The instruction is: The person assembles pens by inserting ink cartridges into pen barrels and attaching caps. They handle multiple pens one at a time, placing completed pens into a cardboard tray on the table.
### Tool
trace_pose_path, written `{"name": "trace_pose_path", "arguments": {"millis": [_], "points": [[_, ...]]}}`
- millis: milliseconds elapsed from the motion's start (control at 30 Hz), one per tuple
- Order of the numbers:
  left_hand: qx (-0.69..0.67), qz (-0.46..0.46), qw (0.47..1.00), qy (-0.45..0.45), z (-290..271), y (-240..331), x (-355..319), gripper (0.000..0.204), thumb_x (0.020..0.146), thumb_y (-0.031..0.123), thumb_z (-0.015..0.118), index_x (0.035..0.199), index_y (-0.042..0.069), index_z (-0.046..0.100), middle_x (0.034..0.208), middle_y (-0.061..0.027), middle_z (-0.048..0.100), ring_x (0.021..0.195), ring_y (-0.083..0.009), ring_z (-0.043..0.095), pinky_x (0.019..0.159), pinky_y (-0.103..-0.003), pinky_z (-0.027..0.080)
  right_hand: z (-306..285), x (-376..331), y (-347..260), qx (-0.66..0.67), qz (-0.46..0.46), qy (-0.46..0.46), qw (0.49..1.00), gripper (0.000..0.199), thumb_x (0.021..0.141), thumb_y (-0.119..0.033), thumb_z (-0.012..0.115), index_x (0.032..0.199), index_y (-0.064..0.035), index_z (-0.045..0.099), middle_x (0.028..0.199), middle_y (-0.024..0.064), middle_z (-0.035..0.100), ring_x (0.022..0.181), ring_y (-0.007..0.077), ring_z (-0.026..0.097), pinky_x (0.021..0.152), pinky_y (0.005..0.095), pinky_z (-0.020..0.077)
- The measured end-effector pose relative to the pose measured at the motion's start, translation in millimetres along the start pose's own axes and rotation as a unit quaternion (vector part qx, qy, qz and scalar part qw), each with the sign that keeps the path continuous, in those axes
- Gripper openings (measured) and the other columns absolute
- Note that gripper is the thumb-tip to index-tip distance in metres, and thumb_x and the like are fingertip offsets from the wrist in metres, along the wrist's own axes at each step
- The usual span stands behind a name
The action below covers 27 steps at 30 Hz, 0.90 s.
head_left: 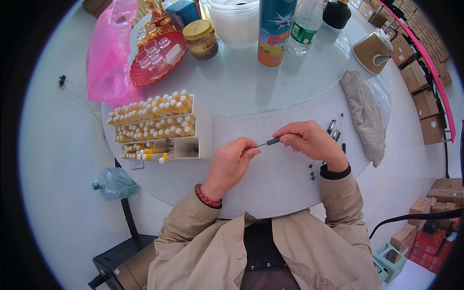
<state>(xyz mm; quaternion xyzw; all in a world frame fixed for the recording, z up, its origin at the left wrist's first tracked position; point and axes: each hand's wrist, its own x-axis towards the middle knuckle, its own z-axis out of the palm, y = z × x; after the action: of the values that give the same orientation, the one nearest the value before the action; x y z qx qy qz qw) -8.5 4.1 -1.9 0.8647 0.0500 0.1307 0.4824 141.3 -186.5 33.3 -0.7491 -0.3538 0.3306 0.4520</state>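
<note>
Both hands meet over the near part of the table on a slim pen part point(273, 141), a thin grey rod running into a thicker dark sleeve. My left hand point(231, 162) pinches the thin end between thumb and fingertips. The dark sleeve is pinched by my right hand point(309, 140), whose fingers hide its far end. Beside the right hand lie black-and-clear pen pieces point(331, 126), partly covered by it, and a long thin refill point(343, 133). Small black caps point(312, 174) lie near the right wrist.
A white rack point(205, 130) of yellow, white-ended sticks stands left of my left hand. Behind are a red tray point(137, 77), a jar point(200, 41), a spray can point(275, 36) and a bottle point(304, 31). A grey towel point(365, 116) lies at the right edge.
</note>
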Motion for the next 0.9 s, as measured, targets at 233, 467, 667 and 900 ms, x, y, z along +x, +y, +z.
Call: {"name": "trace_pose_path", "arguments": {"millis": [233,467,667,900], "points": [[-0.006,-0.013,1.0,-0.02,0.4,1.1,0.1,0.008,0.092,0.004,0.065,0.096,-0.002,0.063,0.071,-0.0082,0.064,0.063,-0.0131,0.061,0.058,-0.027,0.048,-2.1,-1.1,1.1,-0.004,-0.005,0.0,1.0,0.017,0.092,-0.01,0.064,0.104,-0.0015,0.073,0.069,0.0042,0.065,0.055,0.0096,0.053,0.051,0.0261,0.0448],[-0.017,-0.012,0.999,-0.028,-1.1,4.8,-0.1,0.009,0.092,0.005,0.065,0.096,-0.002,0.062,0.066,-0.0061,0.062,0.056,-0.012,0.055,0.053,-0.027,0.044,-1.4,-1.1,2.3,-0.015,-0.029,0.003,0.999,0.017,0.091,-0.011,0.067,0.103,-0.0023,0.074,0.064,0.0049,0.063,0.052,0.0101,0.051,0.05,0.0268,0.0428],[-0.044,-0.039,0.997,-0.042,-2.9,6.5,0.3,0.009,0.093,0.007,0.064,0.096,-0.002,0.062,0.065,-0.0045,0.059,0.057,-0.0093,0.05,0.053,-0.026,0.041,-2.8,-2.6,2.1,-0.022,-0.038,0.003,0.999,0.017,0.091,-0.012,0.067,0.103,-0.0027,0.074,0.063,0.0056,0.063,0.052,0.0106,0.051,0.05,0.0271,0.0426],[-0.055,-0.02,0.998,-0.001,1.2,2.2,-0.5,0.007,0.093,0.004,0.065,0.097,-0.001,0.062,0.072,-0.0037,0.063,0.063,-0.0081,0.056,0.057,-0.024,0.045,-6.1,1.7,6.7,0.129,0.002,0.03,0.991,0.028,0.101,-0.023,0.055,0.108,-0.001,0.07,0.071,0.0022,0.064,0.06,0.0079,0.056,0.055,0.023,0.0468]]}}
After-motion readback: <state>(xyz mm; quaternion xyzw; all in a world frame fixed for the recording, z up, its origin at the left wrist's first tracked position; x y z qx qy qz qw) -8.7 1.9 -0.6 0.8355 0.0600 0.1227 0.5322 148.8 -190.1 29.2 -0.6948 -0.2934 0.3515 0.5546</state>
